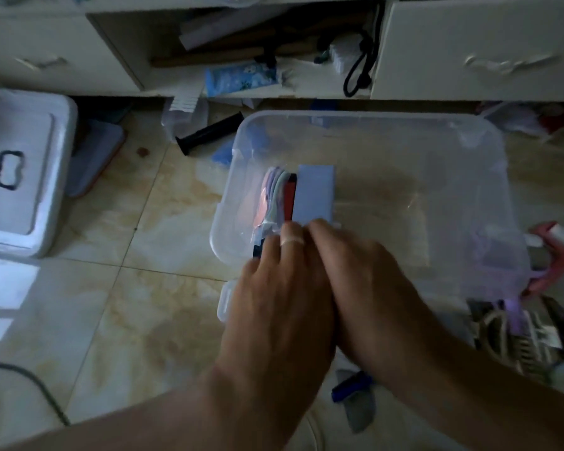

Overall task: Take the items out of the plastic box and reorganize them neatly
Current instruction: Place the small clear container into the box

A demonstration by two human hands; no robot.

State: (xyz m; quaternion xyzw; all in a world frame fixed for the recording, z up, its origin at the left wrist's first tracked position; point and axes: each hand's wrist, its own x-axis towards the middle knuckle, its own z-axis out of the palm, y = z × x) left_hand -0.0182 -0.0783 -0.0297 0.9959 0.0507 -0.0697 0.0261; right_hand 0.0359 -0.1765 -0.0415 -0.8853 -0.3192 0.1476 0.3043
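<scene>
head: worn on person's head | faces forward-down, steep | close over plastic box (372,131) on floor

My forearms are bare, with no sleeve showing on either one. On my left hand (274,288) a pale strip of tape or plaster (292,241) wraps around one finger, near its tip. My right hand (362,281) wears nothing that I can see.

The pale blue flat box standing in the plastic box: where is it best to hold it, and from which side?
Pinch the pale blue flat box by its upper edge, coming from above: it stands on edge against other items, leaving only its right face free.
</scene>
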